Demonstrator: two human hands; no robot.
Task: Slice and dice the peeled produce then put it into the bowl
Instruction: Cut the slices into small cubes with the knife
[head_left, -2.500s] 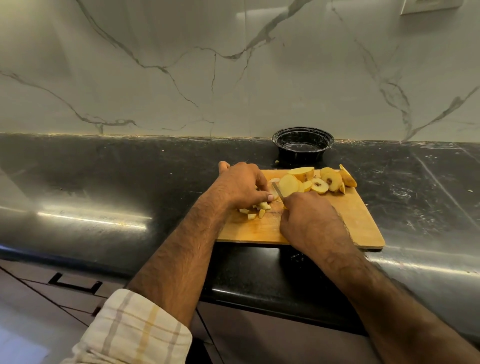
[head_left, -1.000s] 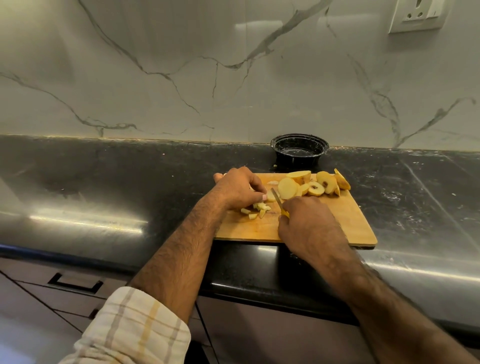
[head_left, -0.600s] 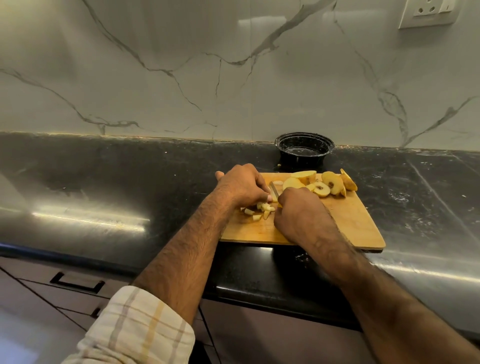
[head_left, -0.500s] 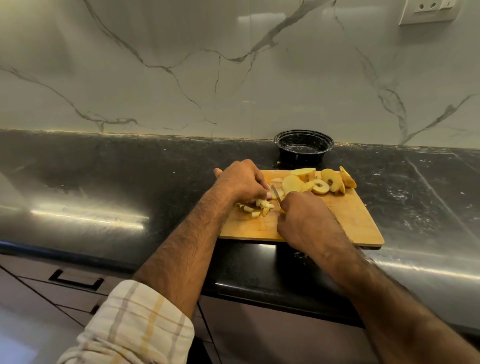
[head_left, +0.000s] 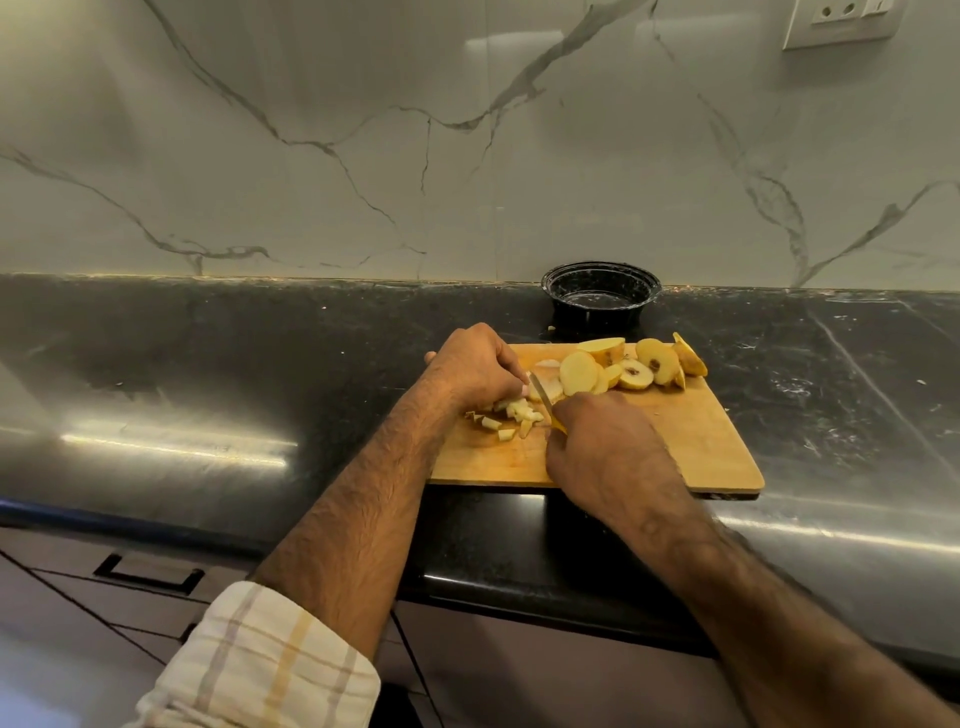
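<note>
While the left hand (head_left: 475, 366) curls its fingers down onto a pale slice (head_left: 545, 385) near the middle of the cutting board (head_left: 691, 441), the right hand (head_left: 602, 447) is wrapped around a yellow knife handle (head_left: 557, 423), most of it hidden inside the fist. Only a short stretch of the knife blade (head_left: 540, 392) shows; its long axis runs from the right fist toward the board's far edge, leaning slightly left, with the tip next to the left fingertips. How much of the held slice remains uncut is hard to make out, since the left fingers cover it.

Small diced pieces (head_left: 511, 415) lie scattered on the board's left part, just under the left hand. Round slices (head_left: 631, 366), overlapping and leaning on one another, form a row along the board's far edge, stretching toward its far right corner; some show a dark core.

Just beyond the board's far edge stands the black bowl (head_left: 600, 296), upright, its contents not clear. The board lies on the dark table (head_left: 260, 374), its near edge close to the table's front edge. A checked sleeve (head_left: 260, 670) is cut off at the bottom of the view.
</note>
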